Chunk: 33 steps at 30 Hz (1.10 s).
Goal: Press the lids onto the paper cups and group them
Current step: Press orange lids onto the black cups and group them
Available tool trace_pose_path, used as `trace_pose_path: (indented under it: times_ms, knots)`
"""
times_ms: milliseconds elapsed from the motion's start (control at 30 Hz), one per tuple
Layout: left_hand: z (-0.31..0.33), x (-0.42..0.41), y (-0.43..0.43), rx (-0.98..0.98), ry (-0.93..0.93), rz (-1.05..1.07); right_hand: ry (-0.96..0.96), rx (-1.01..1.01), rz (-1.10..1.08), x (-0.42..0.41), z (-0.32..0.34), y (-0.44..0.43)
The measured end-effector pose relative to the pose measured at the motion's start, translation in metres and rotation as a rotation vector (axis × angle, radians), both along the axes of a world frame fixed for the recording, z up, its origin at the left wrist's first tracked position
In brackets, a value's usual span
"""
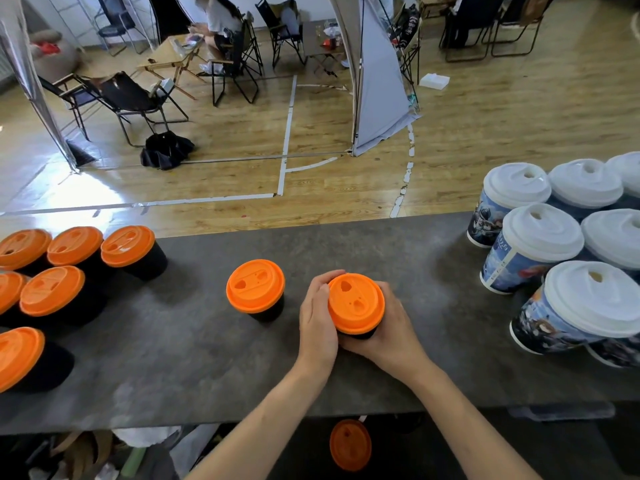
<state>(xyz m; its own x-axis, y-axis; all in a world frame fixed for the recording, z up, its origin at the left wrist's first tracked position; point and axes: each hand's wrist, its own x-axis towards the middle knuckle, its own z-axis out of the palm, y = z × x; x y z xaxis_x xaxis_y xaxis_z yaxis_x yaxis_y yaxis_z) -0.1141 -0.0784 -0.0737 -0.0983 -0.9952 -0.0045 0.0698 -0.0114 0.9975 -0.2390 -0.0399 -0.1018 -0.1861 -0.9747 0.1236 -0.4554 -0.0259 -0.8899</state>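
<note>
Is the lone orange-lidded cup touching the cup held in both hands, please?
No, a strip of bare counter separates the lone cup from the left hand and the held cup.

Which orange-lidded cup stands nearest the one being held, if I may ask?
The lone cup mid-table, just left of the left hand; the others cluster far left.

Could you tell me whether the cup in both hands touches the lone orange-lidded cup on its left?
Apart. The head view shows the left hand and bare tabletop between the held cup and the lone orange-lidded cup.
</note>
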Motion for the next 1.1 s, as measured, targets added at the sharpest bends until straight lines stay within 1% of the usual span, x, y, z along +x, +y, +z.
trace_pose_path:
  times_ms: [133, 200, 267, 433, 533, 700, 867, 933, 1000, 1100]
  knots:
    - [0.010, 0.000, -0.019, 0.020, -0.010, -0.138, 0.006, -0.001, 0.014, -0.002, -0.001, -0.001]
    - [0.010, 0.001, -0.022, 0.021, -0.026, -0.157, 0.006, -0.009, 0.020, 0.000, 0.000, -0.002]
    - [0.006, 0.003, -0.020, 0.011, -0.028, -0.122, -0.008, -0.020, 0.018, 0.002, 0.000, -0.001]
    - [-0.002, 0.006, 0.002, -0.007, -0.034, 0.044, -0.035, 0.019, -0.002, 0.002, 0.001, -0.001]
    - [0.001, 0.008, 0.001, -0.008, -0.053, 0.034, -0.017, 0.017, 0.009, 0.001, 0.001, -0.001]
    - [0.009, 0.006, -0.022, 0.067, -0.079, -0.016, 0.049, -0.013, 0.018, 0.002, -0.001, -0.002]
    - [0.004, 0.004, -0.014, 0.065, -0.057, 0.024, 0.087, -0.022, 0.040, 0.003, -0.001, -0.002]
    - [0.008, 0.004, -0.010, 0.087, -0.057, 0.016, 0.043, -0.019, 0.062, 0.001, 0.002, -0.002]
    - [0.019, 0.005, -0.008, 0.051, -0.052, -0.049, -0.097, 0.012, 0.130, -0.003, 0.012, 0.000]
    - [0.048, 0.021, -0.007, -0.204, -0.086, -0.234, -0.287, 0.046, 0.195, -0.005, 0.043, 0.010]
